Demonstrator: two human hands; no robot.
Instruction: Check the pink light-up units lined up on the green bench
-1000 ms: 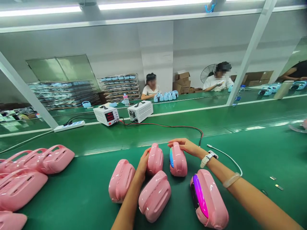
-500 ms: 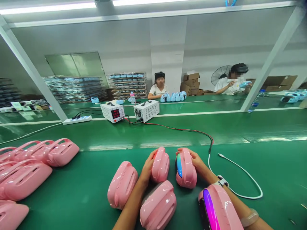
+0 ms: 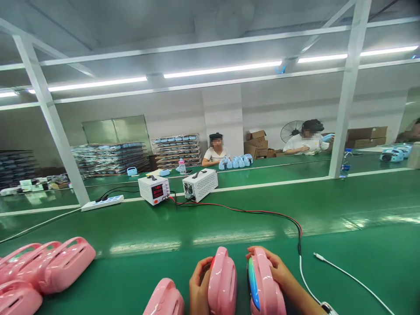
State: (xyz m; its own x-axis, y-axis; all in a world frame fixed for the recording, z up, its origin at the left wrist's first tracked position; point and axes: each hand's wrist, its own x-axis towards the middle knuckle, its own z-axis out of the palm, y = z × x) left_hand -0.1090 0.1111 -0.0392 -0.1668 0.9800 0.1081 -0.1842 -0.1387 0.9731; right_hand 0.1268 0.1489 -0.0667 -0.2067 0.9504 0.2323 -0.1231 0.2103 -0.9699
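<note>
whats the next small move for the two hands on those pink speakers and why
Probably tilt the left hand's unlit pink speaker to check its face. The right hand grips a lit speaker with a glowing strip; the left one shows no light from here.

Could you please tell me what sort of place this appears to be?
Most likely an electronics assembly line. A long green conveyor belt carries batches of identical pink speaker shells, a bench power supply with red leads sits on it, and other workers sit at a parallel line.
</note>
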